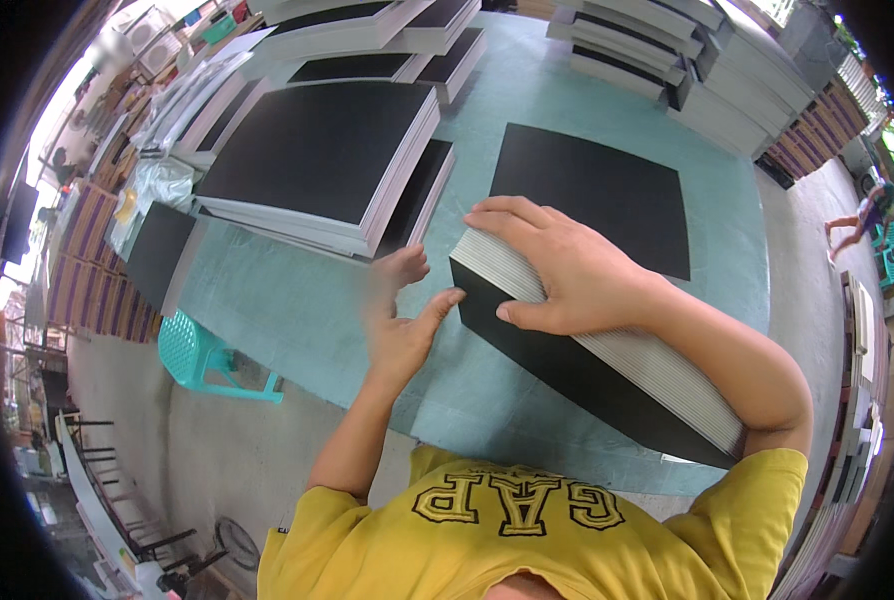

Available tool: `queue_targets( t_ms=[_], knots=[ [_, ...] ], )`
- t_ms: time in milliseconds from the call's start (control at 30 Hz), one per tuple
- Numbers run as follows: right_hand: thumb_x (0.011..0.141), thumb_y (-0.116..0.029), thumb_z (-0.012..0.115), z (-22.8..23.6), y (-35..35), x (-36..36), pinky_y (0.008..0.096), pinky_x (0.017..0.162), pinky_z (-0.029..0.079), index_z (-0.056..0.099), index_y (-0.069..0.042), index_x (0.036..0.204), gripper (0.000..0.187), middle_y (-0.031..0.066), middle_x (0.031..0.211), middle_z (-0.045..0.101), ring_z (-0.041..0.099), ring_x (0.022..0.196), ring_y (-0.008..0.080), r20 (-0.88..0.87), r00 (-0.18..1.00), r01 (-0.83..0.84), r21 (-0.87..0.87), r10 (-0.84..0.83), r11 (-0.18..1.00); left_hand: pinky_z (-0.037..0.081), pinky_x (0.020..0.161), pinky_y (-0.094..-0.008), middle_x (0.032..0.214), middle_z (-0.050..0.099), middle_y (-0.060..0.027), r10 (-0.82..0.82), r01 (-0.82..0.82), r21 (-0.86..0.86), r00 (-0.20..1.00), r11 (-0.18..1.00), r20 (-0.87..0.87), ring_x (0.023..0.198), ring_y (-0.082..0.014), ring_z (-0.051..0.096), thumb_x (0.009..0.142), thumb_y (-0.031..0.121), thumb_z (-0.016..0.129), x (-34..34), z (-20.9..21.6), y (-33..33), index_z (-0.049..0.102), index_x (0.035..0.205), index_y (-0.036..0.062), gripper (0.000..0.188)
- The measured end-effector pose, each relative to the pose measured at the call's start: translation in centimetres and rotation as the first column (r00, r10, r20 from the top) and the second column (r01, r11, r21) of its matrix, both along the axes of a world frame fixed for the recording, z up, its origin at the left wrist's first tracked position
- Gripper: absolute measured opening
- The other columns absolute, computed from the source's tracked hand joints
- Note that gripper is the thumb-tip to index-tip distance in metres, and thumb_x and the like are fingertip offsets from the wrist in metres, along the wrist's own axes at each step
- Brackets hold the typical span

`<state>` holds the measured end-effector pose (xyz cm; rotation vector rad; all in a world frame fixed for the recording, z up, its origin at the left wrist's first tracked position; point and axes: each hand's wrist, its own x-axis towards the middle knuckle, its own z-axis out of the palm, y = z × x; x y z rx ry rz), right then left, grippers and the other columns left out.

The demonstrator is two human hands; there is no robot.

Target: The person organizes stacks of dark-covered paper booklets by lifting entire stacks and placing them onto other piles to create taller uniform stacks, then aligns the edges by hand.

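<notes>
A thick stack of white boards with a black face (557, 365) stands on its long edge on the table in front of me, running from the middle toward my right elbow. My right hand (567, 262) grips its upper left end from above, fingers over the far side and thumb on the black near face. My left hand (402, 315) is beside that end, thumb stretched to the stack's corner and fingers apart, partly blurred by motion. It holds nothing that I can see. A flat black sheet (597, 190) lies on the table just beyond the stack.
More black-topped stacks (317, 150) lie at the left on the blue-green table (297, 325). Tall piles of boards (637, 40) stand at the back right. A green plastic stool (202, 355) is left of the table. Another person (872, 215) is far right.
</notes>
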<state>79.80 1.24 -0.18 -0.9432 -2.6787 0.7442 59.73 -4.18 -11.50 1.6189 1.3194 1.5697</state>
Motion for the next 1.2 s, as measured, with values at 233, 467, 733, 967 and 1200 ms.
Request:
queue_targets(
  t_ms=[233,467,733,967,1200],
  knots=[
    [0.089,-0.031,0.052,-0.3,-1.2,-0.1,0.0424,0.098,0.036,0.035,-0.003,0.134,0.056,0.0166,0.136,0.036,0.042,0.117,0.0345,-0.030,0.999,0.017,-0.022,-0.018,1.000,0.047,0.072,-0.0293,0.095,0.059,-0.0092,0.119,-0.013,0.361,0.955,0.933,-0.273,0.083,-0.0202,0.058,0.068,0.000,0.074,0.6,2.9,-0.4,0.065,0.102,0.0057,0.036],
    [0.090,-0.024,0.048,-0.7,-0.3,0.6,0.0411,0.093,0.040,0.039,0.001,0.130,0.048,0.0135,0.134,0.039,0.048,0.106,0.0347,-0.117,0.993,-0.012,0.037,0.016,0.999,0.046,0.069,-0.0288,0.094,0.059,-0.0093,0.101,0.026,0.350,0.935,0.936,-0.339,0.082,-0.0207,0.057,0.070,-0.001,0.071,1.1,3.6,0.0,0.067,0.103,0.0073,0.034],
    [0.091,-0.022,0.046,-0.3,-0.1,0.8,0.0416,0.100,0.034,0.034,-0.005,0.135,0.049,0.0157,0.138,0.033,0.040,0.119,0.0336,-0.066,0.998,-0.014,-0.052,0.011,0.999,0.044,0.077,-0.0330,0.099,0.058,-0.0089,-0.045,0.169,0.252,0.901,0.953,-0.432,0.090,-0.0247,0.054,0.066,0.009,0.077,0.0,4.9,0.0,0.061,0.103,0.0064,0.040],
    [0.091,-0.024,0.047,-0.3,0.1,0.8,0.0412,0.101,0.033,0.035,-0.005,0.135,0.050,0.0164,0.138,0.034,0.040,0.120,0.0338,-0.078,0.997,-0.020,-0.041,0.017,0.999,0.045,0.078,-0.0328,0.101,0.058,-0.0089,-0.123,0.229,0.233,0.911,0.945,-0.395,0.090,-0.0250,0.056,0.065,0.009,0.077,-0.5,4.9,-0.2,0.060,0.107,0.0071,0.045],
    [0.091,-0.024,0.047,-0.3,0.1,0.9,0.0412,0.102,0.032,0.034,-0.006,0.136,0.050,0.0163,0.138,0.034,0.038,0.122,0.0340,-0.051,0.999,-0.008,-0.041,0.006,0.999,0.046,0.077,-0.0299,0.102,0.058,-0.0084,-0.125,0.215,0.191,0.909,0.958,-0.397,0.090,-0.0221,0.056,0.066,0.008,0.076,-0.1,5.0,-0.3,0.062,0.110,0.0073,0.046]
  ],
)
